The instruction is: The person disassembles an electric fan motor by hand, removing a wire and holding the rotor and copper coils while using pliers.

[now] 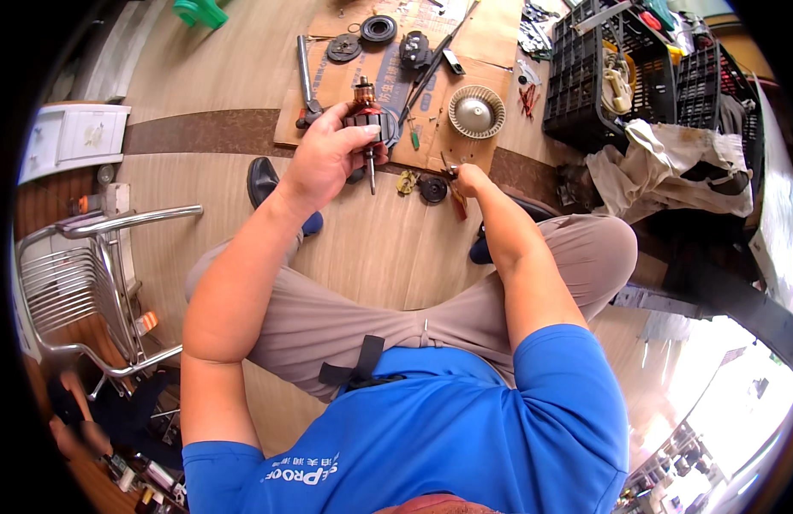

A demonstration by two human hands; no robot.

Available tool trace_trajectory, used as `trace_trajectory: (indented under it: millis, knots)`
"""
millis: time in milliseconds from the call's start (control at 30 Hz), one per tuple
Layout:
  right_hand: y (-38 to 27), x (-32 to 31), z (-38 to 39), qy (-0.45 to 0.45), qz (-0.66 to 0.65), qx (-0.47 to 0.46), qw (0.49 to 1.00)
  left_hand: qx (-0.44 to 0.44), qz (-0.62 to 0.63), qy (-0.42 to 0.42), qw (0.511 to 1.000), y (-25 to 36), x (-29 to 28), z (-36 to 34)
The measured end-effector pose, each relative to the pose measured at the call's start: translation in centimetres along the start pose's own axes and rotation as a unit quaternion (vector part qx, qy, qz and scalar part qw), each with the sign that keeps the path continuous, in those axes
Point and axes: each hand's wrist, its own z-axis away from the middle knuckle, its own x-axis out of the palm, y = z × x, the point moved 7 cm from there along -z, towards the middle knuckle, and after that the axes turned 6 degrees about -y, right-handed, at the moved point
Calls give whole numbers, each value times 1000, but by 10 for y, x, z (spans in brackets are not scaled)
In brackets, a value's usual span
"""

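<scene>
My left hand (315, 163) is closed around a motor armature (363, 94). Its copper commutator end points away from me and its thin steel shaft points toward me. My right hand (472, 181) grips a hand tool (460, 206) with reddish-brown handles that looks like pliers; the fingers hide part of it. Between the hands, on the floor by the cardboard's near edge, lie a round black part (432, 189) and a small yellowish part (406, 182). A round squirrel-cage blower wheel (477, 112) sits on the cardboard just beyond my right hand.
The cardboard sheet (491, 70) also bears a hammer-like tool (306, 77), a black ring (378, 29), a dark disc (344, 48) and a black motor housing (414, 50). Black crates (576, 94) stand at right, a metal chair (71, 283) at left.
</scene>
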Motion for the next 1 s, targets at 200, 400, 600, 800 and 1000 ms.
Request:
trace_trajectory:
  millis: [200, 400, 600, 800, 1000]
  knots:
    - [-8, -68, 25, 183, -140, 53, 972, -8, 6, -10, 1000, -1, 3, 4]
    - [-48, -190, 90, 233, -286, -80, 926, 5, 17, -35, 999, 0, 19, -7]
    - [-121, -256, 211, 175, -428, -199, 864, -5, 41, -51, 998, -5, 26, 2]
    - [-132, -243, 236, 170, -524, -209, 808, 17, 1, -58, 998, -6, 43, 0]
    - [-142, -232, 239, 105, -557, -195, 801, 19, -16, -34, 999, -7, 32, 1]
